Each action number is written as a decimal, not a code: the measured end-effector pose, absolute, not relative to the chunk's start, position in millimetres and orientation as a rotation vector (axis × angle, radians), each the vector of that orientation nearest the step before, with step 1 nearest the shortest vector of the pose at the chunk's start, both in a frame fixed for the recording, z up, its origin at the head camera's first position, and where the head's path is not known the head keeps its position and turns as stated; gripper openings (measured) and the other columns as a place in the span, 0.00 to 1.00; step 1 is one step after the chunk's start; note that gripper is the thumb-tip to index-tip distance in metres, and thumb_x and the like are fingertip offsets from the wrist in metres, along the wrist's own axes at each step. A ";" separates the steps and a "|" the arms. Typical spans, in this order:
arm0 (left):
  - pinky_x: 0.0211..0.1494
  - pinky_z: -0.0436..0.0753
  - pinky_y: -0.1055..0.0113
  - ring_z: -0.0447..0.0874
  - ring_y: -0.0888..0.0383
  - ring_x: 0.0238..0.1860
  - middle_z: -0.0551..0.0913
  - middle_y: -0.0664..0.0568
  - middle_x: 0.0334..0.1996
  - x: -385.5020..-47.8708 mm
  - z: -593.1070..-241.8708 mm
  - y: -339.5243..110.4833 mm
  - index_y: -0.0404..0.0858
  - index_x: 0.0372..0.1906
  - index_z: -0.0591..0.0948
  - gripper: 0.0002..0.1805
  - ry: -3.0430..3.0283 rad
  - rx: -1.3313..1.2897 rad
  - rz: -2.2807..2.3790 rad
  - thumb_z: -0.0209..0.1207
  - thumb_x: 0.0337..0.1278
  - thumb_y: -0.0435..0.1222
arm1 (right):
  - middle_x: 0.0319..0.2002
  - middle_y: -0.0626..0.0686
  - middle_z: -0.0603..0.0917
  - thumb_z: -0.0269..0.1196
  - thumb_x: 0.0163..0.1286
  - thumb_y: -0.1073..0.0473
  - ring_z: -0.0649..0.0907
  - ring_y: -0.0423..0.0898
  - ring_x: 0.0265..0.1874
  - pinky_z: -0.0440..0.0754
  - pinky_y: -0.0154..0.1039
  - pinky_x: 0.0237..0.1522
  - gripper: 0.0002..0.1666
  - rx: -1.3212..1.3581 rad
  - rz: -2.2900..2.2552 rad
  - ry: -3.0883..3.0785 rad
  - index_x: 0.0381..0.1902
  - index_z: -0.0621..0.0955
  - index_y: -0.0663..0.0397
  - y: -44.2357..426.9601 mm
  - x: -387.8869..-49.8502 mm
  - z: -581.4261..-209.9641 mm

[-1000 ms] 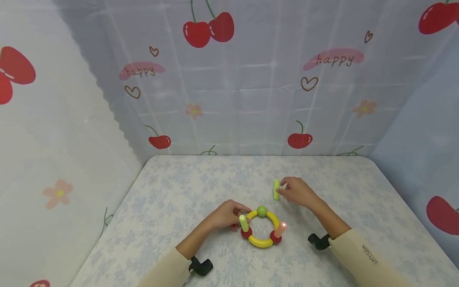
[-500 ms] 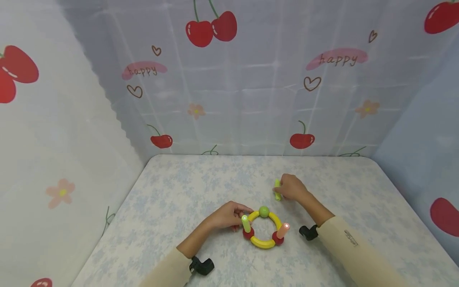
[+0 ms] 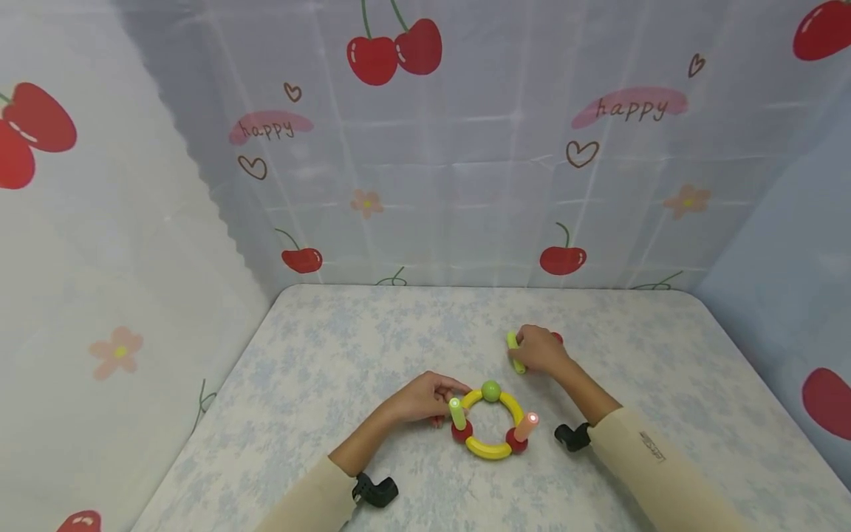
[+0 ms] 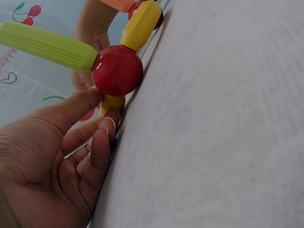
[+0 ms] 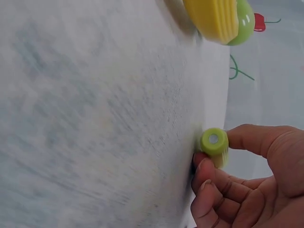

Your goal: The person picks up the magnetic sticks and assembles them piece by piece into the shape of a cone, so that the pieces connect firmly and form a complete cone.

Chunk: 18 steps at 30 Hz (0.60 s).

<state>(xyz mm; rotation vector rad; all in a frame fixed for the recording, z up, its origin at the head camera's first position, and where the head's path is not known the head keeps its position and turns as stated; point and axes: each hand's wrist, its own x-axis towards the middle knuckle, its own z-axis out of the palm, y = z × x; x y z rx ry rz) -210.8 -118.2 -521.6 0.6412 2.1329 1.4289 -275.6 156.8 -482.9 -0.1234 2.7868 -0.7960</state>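
A ring of curved yellow magnetic rods (image 3: 488, 450) and balls lies on the table. It has a green ball (image 3: 490, 391) at the far side and two red balls (image 3: 462, 431) nearer. From one red ball a light green rod (image 4: 47, 45) stands up, from the other an orange rod (image 3: 527, 426). My left hand (image 3: 420, 399) pinches the ring's left yellow rod beside the red ball, thumb against fingertips. Beyond the ring, my right hand (image 3: 541, 351) pinches another light green rod (image 5: 214, 143) between thumb and fingers, low at the tabletop.
A red piece (image 3: 557, 338), mostly hidden, shows just behind my right hand. The pale floral tabletop (image 3: 359, 325) ends at a cherry-printed curtain (image 3: 432, 170), with more curtain on both sides.
My right hand has closed its fingers on the light green rod, which now tilts slightly. A red piece has come into sight behind that hand. My left hand keeps its place on the ring.
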 end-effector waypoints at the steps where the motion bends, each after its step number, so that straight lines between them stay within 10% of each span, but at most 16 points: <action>1: 0.22 0.80 0.70 0.77 0.59 0.15 0.82 0.52 0.25 -211.0 -521.8 -117.8 0.39 0.60 0.84 0.20 2.131 0.642 1.430 0.65 0.63 0.28 | 0.30 0.55 0.81 0.68 0.68 0.56 0.80 0.46 0.20 0.79 0.36 0.23 0.23 -0.122 -0.834 2.772 0.52 0.79 0.70 157.3 -273.1 -482.4; 18: 0.22 0.80 0.69 0.77 0.58 0.15 0.83 0.50 0.26 -212.9 -527.1 -116.1 0.40 0.59 0.84 0.20 2.130 0.605 1.451 0.67 0.62 0.29 | 0.30 0.54 0.85 0.67 0.71 0.57 0.82 0.47 0.23 0.81 0.37 0.27 0.24 -0.146 -1.293 2.663 0.57 0.74 0.64 161.8 -241.1 -481.9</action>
